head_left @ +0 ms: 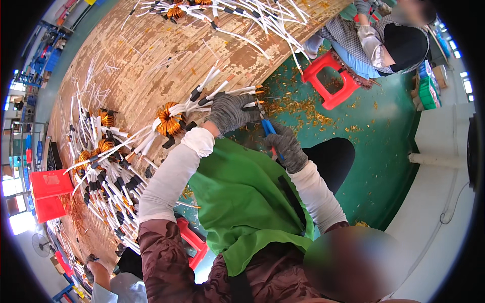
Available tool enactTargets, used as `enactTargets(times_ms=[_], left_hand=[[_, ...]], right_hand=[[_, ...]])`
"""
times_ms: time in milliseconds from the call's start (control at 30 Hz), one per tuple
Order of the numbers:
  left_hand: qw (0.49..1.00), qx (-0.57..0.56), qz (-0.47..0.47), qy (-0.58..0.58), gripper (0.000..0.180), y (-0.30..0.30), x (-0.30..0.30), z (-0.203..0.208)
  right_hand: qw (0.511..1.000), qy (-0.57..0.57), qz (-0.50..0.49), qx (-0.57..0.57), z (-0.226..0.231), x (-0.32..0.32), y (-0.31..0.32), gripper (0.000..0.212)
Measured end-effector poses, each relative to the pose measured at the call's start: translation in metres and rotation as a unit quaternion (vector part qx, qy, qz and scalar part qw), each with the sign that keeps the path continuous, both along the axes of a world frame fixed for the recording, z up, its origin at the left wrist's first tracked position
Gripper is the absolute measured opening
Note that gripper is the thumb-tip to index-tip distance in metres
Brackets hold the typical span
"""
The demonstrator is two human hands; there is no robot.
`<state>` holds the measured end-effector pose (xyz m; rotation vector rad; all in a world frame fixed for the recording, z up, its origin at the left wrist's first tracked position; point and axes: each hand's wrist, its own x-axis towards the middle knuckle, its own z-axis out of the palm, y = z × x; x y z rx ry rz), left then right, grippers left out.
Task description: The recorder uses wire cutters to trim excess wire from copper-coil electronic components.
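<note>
My left hand (230, 115), in a grey knitted glove, is closed round a bundle of white-sleeved wire leads (194, 105). Those leads run from a toroidal coil (162, 121) wound in copper-coloured wire, resting at the table's edge. Past my left fingers, bare copper-coloured lead ends (259, 89) stick out. In my right hand (289, 147), also gloved in grey, is a pair of pliers (268, 127) with blue and red on the handles. The plier jaws are up at a lead end beside my left fingers; whether they grip it, I cannot tell.
A worn wooden table (151, 60) carries a heap of similar coils (103, 146) on the left and more white leads (252, 15) at the far side. Copper-coloured scraps (308, 113) litter the green floor. A red stool (331, 81) stands beside a seated co-worker (376, 45). Red bins (50, 194) are at left.
</note>
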<state>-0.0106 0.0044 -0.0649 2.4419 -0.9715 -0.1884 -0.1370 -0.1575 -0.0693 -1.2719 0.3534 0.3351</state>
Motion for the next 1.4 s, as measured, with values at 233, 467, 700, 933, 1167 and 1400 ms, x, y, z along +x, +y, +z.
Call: enactTargets(times_ms=[233,467,700,933,1167,1400], left_hand=[[1.0,-0.007,-0.015,-0.014,0.063,0.004,-0.001,-0.01],[1.0,0.004,-0.025,0.014,0.059,0.002,-0.002,0.004],[0.995,0.022,0.019,0.099,0.049,-0.005,-0.008,0.02],[0.976,-0.151,0.077,-0.14,0.015,-0.011,0.0,0.011],[0.984,0.003,0.056,-0.167,0.02,-0.013,0.001,0.007],[0.993,-0.1,0.061,0.03,0.018,-0.012,0.003,0.006]], right_hand=[[0.999,0.016,0.008,0.027,-0.006,-0.006,0.0,0.047],[0.991,-0.064,-0.106,0.054,-0.025,-0.018,0.019,0.045],[0.912,-0.04,-0.372,0.167,-0.04,-0.023,-0.041,0.047],[0.971,-0.038,-0.235,0.007,-0.082,-0.049,-0.038,0.051],[0.902,-0.193,-0.093,-0.374,-0.082,-0.028,-0.024,0.057],[0.826,-0.261,-0.037,-0.499,-0.052,0.019,-0.021,0.064]])
